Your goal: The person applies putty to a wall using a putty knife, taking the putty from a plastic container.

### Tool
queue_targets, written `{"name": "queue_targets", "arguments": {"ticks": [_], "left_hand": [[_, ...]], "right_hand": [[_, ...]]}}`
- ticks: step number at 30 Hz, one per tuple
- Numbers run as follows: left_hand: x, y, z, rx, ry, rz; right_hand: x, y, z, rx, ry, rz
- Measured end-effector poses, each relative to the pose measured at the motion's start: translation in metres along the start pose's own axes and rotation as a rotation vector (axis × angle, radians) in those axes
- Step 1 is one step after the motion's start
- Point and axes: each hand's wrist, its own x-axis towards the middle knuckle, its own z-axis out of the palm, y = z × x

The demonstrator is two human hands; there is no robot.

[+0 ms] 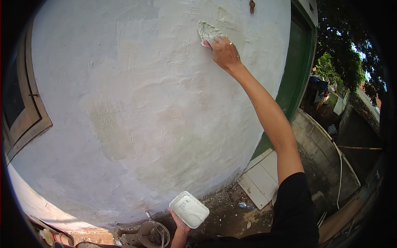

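My right hand point(225, 53), arm stretched up and forward, is closed around a flat putty scraper point(210, 32) smeared with pale putty. A bit of pink shows at the scraper's edge by my fingers. The blade is at the upper part of a whitish wall point(153, 74), beside a patch of greenish-grey putty point(227, 20). Low down near the wall's foot, my left hand point(180, 224) grips a white rectangular plastic tub point(189, 209) by its side. White putty lies inside the tub, its surface scooped and uneven.
A wooden-framed window point(31, 120) is at the left, a green door point(289, 70) at the right. White tiles point(260, 180) lie before the doorway. A bucket point(153, 234) with a stick stands below the wall. A concrete block wall point(326, 161) runs along the right.
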Motion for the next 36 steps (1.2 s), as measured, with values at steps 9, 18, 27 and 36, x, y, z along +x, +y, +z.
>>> {"name": "queue_targets", "arguments": {"ticks": [9, 18, 27, 36], "left_hand": [[0.018, -0.019, 0.016, -0.097, -0.095, -0.038], [0.017, -0.023, 0.013, -0.115, -0.085, -0.003], [0.023, -0.027, 0.002, -0.051, -0.023, -0.005], [0.020, -0.028, -0.007, -0.107, 0.000, -0.030]], "right_hand": [[0.003, 0.045, -0.030, 0.098, 0.252, 0.098], [0.074, 0.087, -0.045, 0.166, 0.118, 0.307], [0.066, 0.067, -0.039, 0.157, -0.040, 0.175], [-0.002, 0.004, 0.006, 0.172, 0.166, -0.063]]}}
